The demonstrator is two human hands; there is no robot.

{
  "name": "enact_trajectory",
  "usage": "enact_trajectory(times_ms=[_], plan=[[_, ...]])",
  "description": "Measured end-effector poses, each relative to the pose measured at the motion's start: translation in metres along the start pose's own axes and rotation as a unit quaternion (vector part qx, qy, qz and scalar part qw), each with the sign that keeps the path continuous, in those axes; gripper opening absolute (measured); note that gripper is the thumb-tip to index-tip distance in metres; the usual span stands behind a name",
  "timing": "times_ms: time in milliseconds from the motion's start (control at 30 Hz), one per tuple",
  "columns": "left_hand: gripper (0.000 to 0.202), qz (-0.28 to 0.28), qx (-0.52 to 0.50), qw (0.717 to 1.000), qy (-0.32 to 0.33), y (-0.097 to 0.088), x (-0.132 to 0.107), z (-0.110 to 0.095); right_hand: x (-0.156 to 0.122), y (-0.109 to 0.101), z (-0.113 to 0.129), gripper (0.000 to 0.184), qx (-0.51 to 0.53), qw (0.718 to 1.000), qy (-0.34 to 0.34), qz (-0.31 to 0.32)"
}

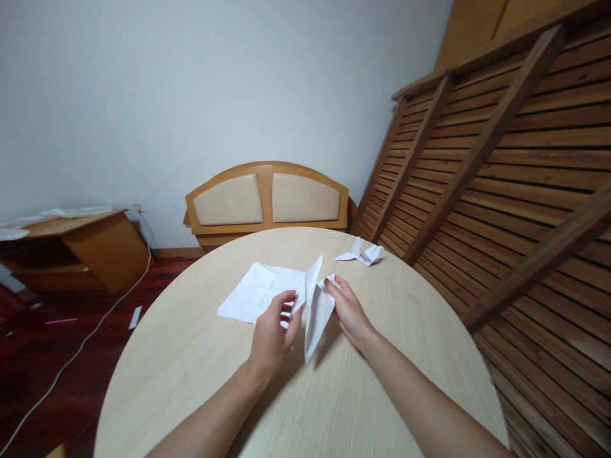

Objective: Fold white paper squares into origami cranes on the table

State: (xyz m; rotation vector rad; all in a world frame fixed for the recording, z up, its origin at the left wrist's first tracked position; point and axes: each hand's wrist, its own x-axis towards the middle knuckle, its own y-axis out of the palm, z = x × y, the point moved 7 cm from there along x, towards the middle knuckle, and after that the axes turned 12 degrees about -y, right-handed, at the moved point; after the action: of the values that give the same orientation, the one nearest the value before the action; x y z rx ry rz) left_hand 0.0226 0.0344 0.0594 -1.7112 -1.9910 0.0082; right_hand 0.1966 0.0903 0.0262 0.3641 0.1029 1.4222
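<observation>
Between my two hands, a folded white paper [316, 312] is held a little above the round table [363, 407], with one point standing up and another hanging down. My left hand [275, 324] pinches its left flap between thumb and fingers. On the other side, my right hand [349, 308] grips the right flap, thumb on top. A creased, unfolded white sheet [258, 289] lies flat on the table behind my left hand. Farther back to the right rests a folded paper figure [361, 252] with pointed ends, apart from both hands.
Beyond the table's far edge stands a wooden headboard [267, 168] with two beige panels. Slatted wooden boards [477, 165] lean along the right side. To the left are a low wooden cabinet [102, 245] and a white cable [90, 331] across the dark red floor.
</observation>
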Motion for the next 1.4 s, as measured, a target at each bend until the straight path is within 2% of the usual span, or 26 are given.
enact_trajectory(times_ms=[67, 133, 167, 233, 267, 333, 400, 467, 500, 633, 733, 800, 867, 1000, 1167, 1267, 1400], plan=[[0.023, -0.013, 0.013, 1.000, -0.001, -0.003, 0.001, 0.001, 0.004, -0.008, -0.007, 0.058, -0.052, 0.999, 0.007, -0.013], [0.017, -0.036, 0.032, 0.999, 0.011, -0.007, 0.002, 0.001, 0.007, -0.015, -0.008, 0.062, -0.122, 0.992, -0.014, -0.017], [0.015, -0.051, 0.043, 0.997, 0.023, -0.010, 0.002, -0.001, 0.008, -0.018, -0.004, 0.062, -0.166, 0.985, -0.046, -0.024], [0.012, -0.081, 0.067, 0.992, 0.063, -0.016, 0.002, -0.006, 0.006, -0.020, 0.017, 0.055, -0.263, 0.949, -0.165, -0.047], [0.011, -0.092, 0.080, 0.988, 0.089, -0.018, 0.002, -0.009, 0.000, -0.019, 0.034, 0.048, -0.302, 0.918, -0.249, -0.061], [0.012, -0.107, 0.106, 0.977, 0.152, -0.023, 0.001, -0.019, -0.020, -0.007, 0.069, 0.031, -0.343, 0.833, -0.430, -0.056], [0.014, -0.118, 0.131, 0.960, 0.217, -0.029, -0.001, -0.031, -0.045, 0.009, 0.095, 0.026, -0.355, 0.743, -0.567, -0.015], [0.016, -0.131, 0.154, 0.941, 0.269, -0.034, -0.002, -0.041, -0.063, 0.025, 0.108, 0.028, -0.391, 0.671, -0.628, 0.051], [0.016, -0.139, 0.166, 0.933, 0.288, -0.037, -0.003, -0.046, -0.069, 0.028, 0.112, 0.030, -0.401, 0.651, -0.642, 0.059], [0.016, -0.158, 0.202, 0.915, 0.312, -0.043, -0.003, -0.052, -0.077, 0.028, 0.123, 0.044, -0.385, 0.641, -0.663, 0.025], [0.014, -0.151, 0.209, 0.917, 0.304, -0.042, -0.002, -0.050, -0.074, 0.033, 0.120, 0.023, -0.423, 0.640, -0.641, 0.036], [0.013, -0.140, 0.206, 0.922, 0.297, -0.038, -0.002, -0.047, -0.068, 0.035, 0.114, 0.010, -0.450, 0.653, -0.607, 0.044], [0.012, -0.128, 0.196, 0.931, 0.280, -0.035, -0.002, -0.043, -0.063, 0.036, 0.108, 0.007, -0.460, 0.671, -0.578, 0.059], [0.009, -0.104, 0.168, 0.955, 0.223, -0.029, 0.001, -0.034, -0.055, 0.038, 0.094, 0.013, -0.467, 0.686, -0.545, 0.115], [0.009, -0.110, 0.159, 0.968, 0.158, -0.030, 0.004, -0.026, -0.054, 0.042, 0.083, 0.011, -0.483, 0.670, -0.532, 0.187], [0.011, -0.112, 0.150, 0.973, 0.136, -0.030, 0.005, -0.024, -0.055, 0.044, 0.081, 0.012, -0.488, 0.668, -0.523, 0.206], [0.012, -0.107, 0.146, 0.975, 0.127, -0.029, 0.005, -0.022, -0.053, 0.044, 0.082, 0.020, -0.482, 0.686, -0.505, 0.206]])
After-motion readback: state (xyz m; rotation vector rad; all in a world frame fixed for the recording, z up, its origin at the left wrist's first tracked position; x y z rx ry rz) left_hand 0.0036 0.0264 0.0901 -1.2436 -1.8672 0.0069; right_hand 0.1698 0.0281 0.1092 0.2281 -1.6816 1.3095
